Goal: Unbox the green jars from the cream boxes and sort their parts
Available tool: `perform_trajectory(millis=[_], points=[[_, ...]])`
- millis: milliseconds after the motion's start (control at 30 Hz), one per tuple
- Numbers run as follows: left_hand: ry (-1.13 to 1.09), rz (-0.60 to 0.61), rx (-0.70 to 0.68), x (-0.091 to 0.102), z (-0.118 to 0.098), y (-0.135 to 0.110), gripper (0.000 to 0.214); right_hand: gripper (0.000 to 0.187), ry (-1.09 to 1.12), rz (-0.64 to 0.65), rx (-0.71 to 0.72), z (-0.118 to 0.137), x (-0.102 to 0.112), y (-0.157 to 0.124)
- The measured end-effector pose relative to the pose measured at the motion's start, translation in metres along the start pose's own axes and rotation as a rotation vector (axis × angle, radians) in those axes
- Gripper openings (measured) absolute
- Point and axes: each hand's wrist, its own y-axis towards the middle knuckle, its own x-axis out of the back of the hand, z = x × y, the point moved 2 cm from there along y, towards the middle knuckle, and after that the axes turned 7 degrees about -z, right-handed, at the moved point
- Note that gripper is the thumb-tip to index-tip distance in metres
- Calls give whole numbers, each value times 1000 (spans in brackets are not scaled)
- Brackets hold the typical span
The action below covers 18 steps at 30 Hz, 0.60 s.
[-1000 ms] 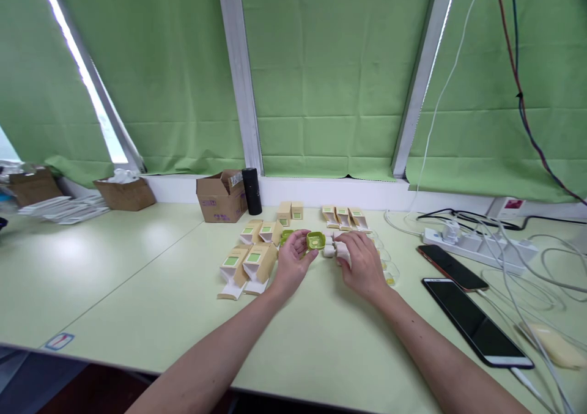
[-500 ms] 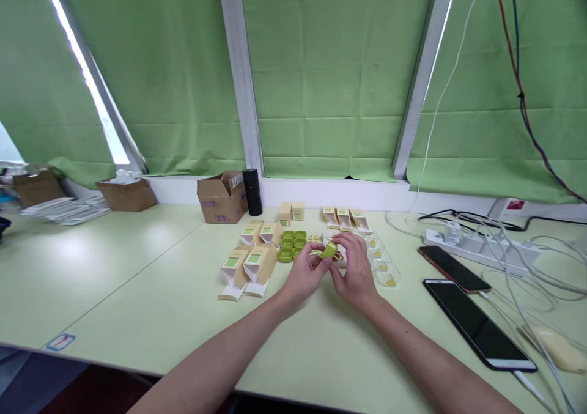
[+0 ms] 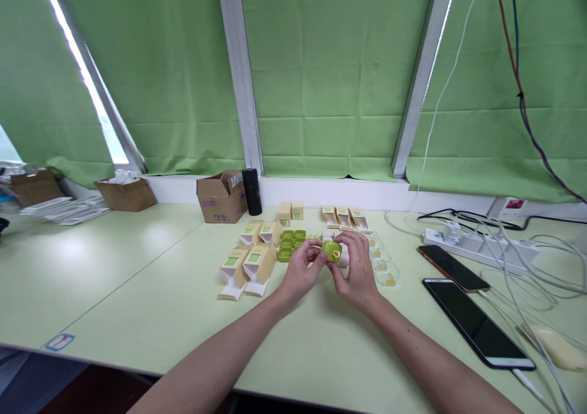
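Both of my hands hold a small, rounded green case (image 3: pixel 332 251) with a pale loop on its side, just above the table. My left hand (image 3: pixel 300 270) pinches it from the left, with the thumb at its lower edge. From the right, my right hand (image 3: pixel 358 272) closes its fingertips and thumb on it. Similar square green cases (image 3: pixel 286 254) sit in rows beyond my left hand. Clear plastic pieces with yellow spots (image 3: pixel 386 274) line up right of my right hand. White items behind my hands are partly hidden.
Open small cartons (image 3: pixel 260 262) stand at left, with more cartons (image 3: pixel 345 218) behind. A brown cardboard box (image 3: pixel 222 201) and a black cylinder (image 3: pixel 252 192) are at the wall. Two phones (image 3: pixel 477 323), a power strip (image 3: pixel 477 250) and tangled cables occupy the right side.
The green case has turned in my fingers, so its broad face and loop now show towards me. My hands have stayed almost in place.
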Motion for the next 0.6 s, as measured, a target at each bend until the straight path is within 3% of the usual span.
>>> perform_trajectory(millis=[600], points=[[312,-61,-346,9,-8,-1,18,41,96,45,-45,2,0,-1]])
